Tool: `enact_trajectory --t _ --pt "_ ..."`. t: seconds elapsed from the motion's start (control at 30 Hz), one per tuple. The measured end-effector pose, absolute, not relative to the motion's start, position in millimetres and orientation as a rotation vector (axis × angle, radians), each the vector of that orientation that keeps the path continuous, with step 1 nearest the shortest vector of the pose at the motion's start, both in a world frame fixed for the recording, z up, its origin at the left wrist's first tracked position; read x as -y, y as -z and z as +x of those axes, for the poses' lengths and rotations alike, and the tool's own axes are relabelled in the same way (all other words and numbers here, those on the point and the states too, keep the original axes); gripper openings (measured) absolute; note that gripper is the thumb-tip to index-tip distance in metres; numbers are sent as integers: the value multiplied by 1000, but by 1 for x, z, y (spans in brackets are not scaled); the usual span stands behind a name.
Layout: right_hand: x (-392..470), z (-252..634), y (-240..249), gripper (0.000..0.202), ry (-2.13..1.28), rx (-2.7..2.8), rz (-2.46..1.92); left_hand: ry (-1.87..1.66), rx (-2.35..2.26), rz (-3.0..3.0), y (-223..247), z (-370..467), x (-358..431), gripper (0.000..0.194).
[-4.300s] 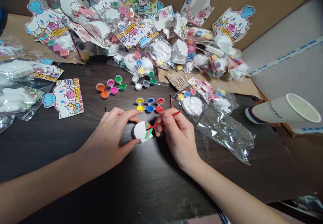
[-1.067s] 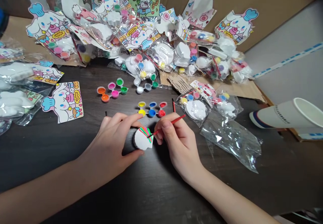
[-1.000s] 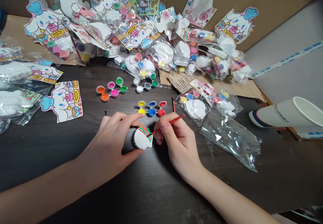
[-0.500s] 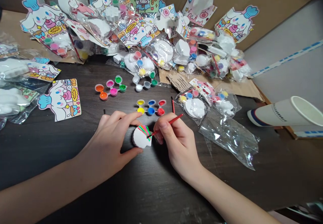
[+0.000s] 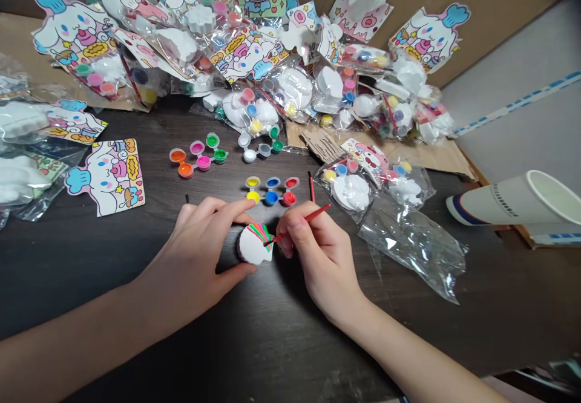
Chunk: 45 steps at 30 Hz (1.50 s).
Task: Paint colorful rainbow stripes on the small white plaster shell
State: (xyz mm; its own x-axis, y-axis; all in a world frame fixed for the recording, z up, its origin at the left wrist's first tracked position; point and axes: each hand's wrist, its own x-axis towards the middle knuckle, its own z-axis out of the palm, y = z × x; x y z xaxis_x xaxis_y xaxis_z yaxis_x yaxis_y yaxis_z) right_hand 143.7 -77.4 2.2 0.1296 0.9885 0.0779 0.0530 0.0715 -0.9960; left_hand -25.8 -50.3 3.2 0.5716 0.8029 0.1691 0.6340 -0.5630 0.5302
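A small white scallop-edged figure point(image 5: 250, 249) rests on the dark table, with green, orange and pink stripes on its upper right part. My left hand point(image 5: 206, 239) holds it from the left, thumb at the lower edge and fingers around the top. In my right hand point(image 5: 320, 249) a thin red paintbrush point(image 5: 308, 216) is pinched between thumb and fingers. Its dark tip touches the figure's face beside the stripes. Just beyond my hands stands a strip of open paint pots point(image 5: 271, 198) in yellow, blue and red.
Farther back lie orange, pink and green paint pots point(image 5: 203, 162) and white, grey and green ones point(image 5: 264, 150). A second brush point(image 5: 311, 186) lies near my right hand. Bagged kits point(image 5: 290, 88) pile up along the back. At right are a clear plastic bag point(image 5: 413, 245) and a paper cup point(image 5: 508, 200).
The view has shifted very slightly. Both hands keep their hold, and the brush tip stays by the stripes with hardly any movement.
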Motion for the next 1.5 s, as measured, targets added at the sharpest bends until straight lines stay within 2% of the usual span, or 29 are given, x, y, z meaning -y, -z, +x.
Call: enact_trajectory --t 1.5 --pt "78 144 0 34 -1134 1083 -1203 -592 -1121 2436 -2 -27 49 65"
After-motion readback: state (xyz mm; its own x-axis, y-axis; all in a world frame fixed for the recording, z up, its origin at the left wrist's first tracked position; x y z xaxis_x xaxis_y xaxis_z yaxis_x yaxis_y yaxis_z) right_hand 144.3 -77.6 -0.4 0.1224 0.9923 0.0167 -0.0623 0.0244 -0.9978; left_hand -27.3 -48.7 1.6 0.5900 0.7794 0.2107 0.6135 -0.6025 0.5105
